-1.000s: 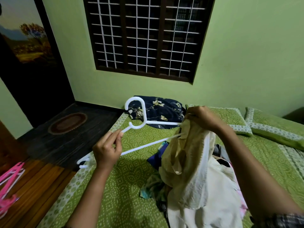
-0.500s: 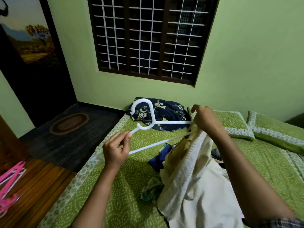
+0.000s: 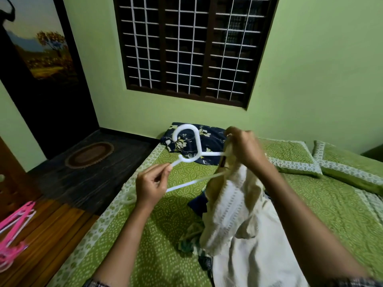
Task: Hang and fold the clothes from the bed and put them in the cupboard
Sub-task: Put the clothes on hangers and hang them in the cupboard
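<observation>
While the head view is blurred by motion along the right forearm, both hands can be read.

Head view, hands:
- Left hand (image 3: 152,185): fingers curled, thumb and fingertips pinching the left arm of the white hanger (image 3: 213,153) close to its end. It holds nothing else.
- Right hand (image 3: 246,150): fingers curled tight, gripping the top edge of the cream garment (image 3: 232,204) where the hanger's right arm enters the cloth. Whether the fingers also clasp the hanger itself cannot be told; that end is hidden inside the fabric.

Head view, task items:
- The hanger is held in the air above the bed (image 3: 157,235), hook uppermost and leaning left, its lower bar running down from the garment to the left hand.
- The cream garment hangs from the right hand; its lower part lies on the clothes pile (image 3: 189,241) on the green dotted bedspread, where dark blue and green patterned pieces show beside it.

Head view, surroundings:
- A navy floral pillow (image 3: 209,137) lies at the head of the bed behind the hanger hook, with two green pillows (image 3: 290,156) to its right.
- Pink hangers (image 3: 12,230) lie in a bunch on a wooden surface at the left edge.
- An oval mat (image 3: 89,155) lies on the dark floor beside the bed, and a barred window (image 3: 192,48) is set in the green wall
</observation>
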The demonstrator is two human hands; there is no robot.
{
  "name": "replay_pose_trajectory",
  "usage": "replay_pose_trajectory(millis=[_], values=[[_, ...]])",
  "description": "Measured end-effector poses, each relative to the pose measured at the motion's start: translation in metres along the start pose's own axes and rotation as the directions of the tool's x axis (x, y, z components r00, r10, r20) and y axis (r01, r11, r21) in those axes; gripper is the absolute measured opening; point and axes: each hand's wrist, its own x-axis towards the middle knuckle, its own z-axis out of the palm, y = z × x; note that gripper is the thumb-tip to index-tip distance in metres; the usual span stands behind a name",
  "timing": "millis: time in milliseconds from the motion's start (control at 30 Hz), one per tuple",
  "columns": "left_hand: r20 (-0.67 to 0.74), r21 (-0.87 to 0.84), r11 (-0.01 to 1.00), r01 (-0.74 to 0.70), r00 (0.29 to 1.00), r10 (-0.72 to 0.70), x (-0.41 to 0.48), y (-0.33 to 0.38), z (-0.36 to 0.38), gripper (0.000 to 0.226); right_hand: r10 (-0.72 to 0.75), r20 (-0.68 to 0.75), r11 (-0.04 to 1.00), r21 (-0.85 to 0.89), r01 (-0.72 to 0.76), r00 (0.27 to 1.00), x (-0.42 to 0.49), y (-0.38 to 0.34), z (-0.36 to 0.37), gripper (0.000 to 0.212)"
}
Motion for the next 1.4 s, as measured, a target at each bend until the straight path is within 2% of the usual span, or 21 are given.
replay_pose_trajectory(millis=[67, 200, 267, 367, 500, 567, 633, 700, 767, 833, 900, 933, 967, 1000, 1033, 1067, 1200, 1300, 1333, 1400], values=[[0.025, 0.014, 1.0, 0.012, 1.0, -0.012, -0.003, 0.002, 0.008, 0.05, -0.088, 0.088, 0.994, 0.068, 0.082, 0.992, -0.006, -0.016, 0.012, 0.03], [-0.043, 0.006, 0.993, 0.122, 0.992, -0.122, -0.007, 0.001, 0.014, 0.041, -0.149, 0.137, 0.954, 0.282, 0.106, 0.979, -0.01, -0.03, 0.017, 0.017], [-0.081, 0.029, 0.989, 0.147, 0.986, -0.145, -0.006, 0.002, 0.012, 0.04, -0.179, 0.215, 0.959, 0.257, 0.121, 0.96, -0.01, -0.028, 0.013, 0.023], [-0.042, 0.049, 0.99, 0.13, 0.991, -0.128, -0.005, 0.005, 0.013, 0.04, -0.215, 0.341, 0.976, 0.104, 0.191, 0.915, -0.013, -0.026, 0.016, 0.026], [-0.05, -0.012, 0.988, 0.154, 0.987, -0.154, -0.002, 0.013, 0.021, 0.038, -0.114, 0.186, 0.99, 0.105, 0.096, 0.976, -0.017, -0.028, 0.023, 0.038], [-0.142, 0.085, 0.985, 0.15, 0.98, -0.137, -0.001, 0.019, 0.026, 0.03, -0.073, 0.148, 0.997, 0.043, 0.067, 0.986, -0.017, -0.03, 0.021, 0.034], [-0.202, 0.178, 0.979, 0.1, 0.977, -0.063, 0.001, 0.027, 0.03, 0.024, -0.042, 0.127, 0.999, -0.015, 0.044, 0.991, -0.016, -0.031, 0.019, 0.032], [-0.106, 0.156, 0.986, -0.063, 0.991, 0.08, 0.0, 0.035, 0.036, 0.017, -0.011, 0.094, 0.999, -0.033, 0.014, 0.996, -0.014, -0.031, 0.017, 0.034], [0.127, 0.041, 0.991, -0.128, 0.984, 0.122, -0.005, 0.041, 0.045, 0.024, 0.016, 0.067, 0.999, -0.032, -0.014, 0.998, -0.011, -0.03, 0.015, 0.036], [0.416, -0.037, 0.999, 0.024, 0.909, -0.006, -0.013, 0.044, 0.055, 0.034, 0.028, 0.059, 1.0, -0.01, -0.028, 0.998, -0.009, -0.033, 0.012, 0.038], [0.659, 0.007, 0.98, 0.198, 0.736, -0.153, -0.02, 0.047, 0.062, 0.037, 0.031, 0.066, 0.999, 0.024, -0.032, 0.997, -0.008, -0.035, 0.01, 0.039], [0.743, 0.077, 0.976, 0.203, 0.641, -0.191, -0.023, 0.046, 0.066, 0.039, 0.022, 0.065, 0.999, 0.031, -0.024, 0.998, -0.009, -0.035, 0.009, 0.039], [0.803, 0.152, 0.979, 0.137, 0.56, -0.203, -0.025, 0.045, 0.067, 0.041, 0.011, 0.058, 0.999, 0.032, -0.013, 0.998, -0.01, -0.034, 0.008, 0.039], [0.843, 0.212, 0.976, 0.048, 0.496, -0.208, -0.028, 0.042, 0.066, 0.042, 0.01, 0.05, 1.0, 0.029, -0.011, 0.999, -0.011, -0.033, 0.007, 0.039], [0.855, 0.257, 0.966, -0.019, 0.471, -0.218, -0.031, 0.039, 0.064, 0.04, 0.014, 0.044, 1.0, 0.02, -0.015, 0.999, -0.012, -0.031, 0.005, 0.039], [0.845, 0.305, 0.951, -0.039, 0.471, -0.252, -0.035, 0.033, 0.063, 0.036, 0.024, 0.043, 1.0, 0.012, -0.025, 0.999, -0.014, -0.028, 0.003, 0.038], [0.674, 0.545, 0.838, 0.02, 0.584, -0.452, -0.037, 0.01, 0.052, 0.026, 0.081, 0.059, 0.996, 0.03, -0.082, 0.995, -0.018, -0.011, -0.002, 0.029], [0.521, 0.621, 0.783, 0.041, 0.725, -0.451, -0.03, -0.001, 0.041, 0.027, 0.133, 0.043, 0.99, 0.036, -0.135, 0.99, -0.017, 0.0, -0.007, 0.027], [0.462, 0.632, 0.771, 0.074, 0.763, -0.452, -0.027, -0.003, 0.039, 0.026, 0.155, 0.03, 0.987, 0.037, -0.156, 0.987, -0.015, 0.004, -0.009, 0.027], [0.327, 0.585, 0.779, 0.227, 0.813, -0.482, -0.021, -0.003, 0.036, 0.02, 0.188, -0.003, 0.98, 0.074, -0.187, 0.982, -0.013, 0.012, -0.011, 0.029]])
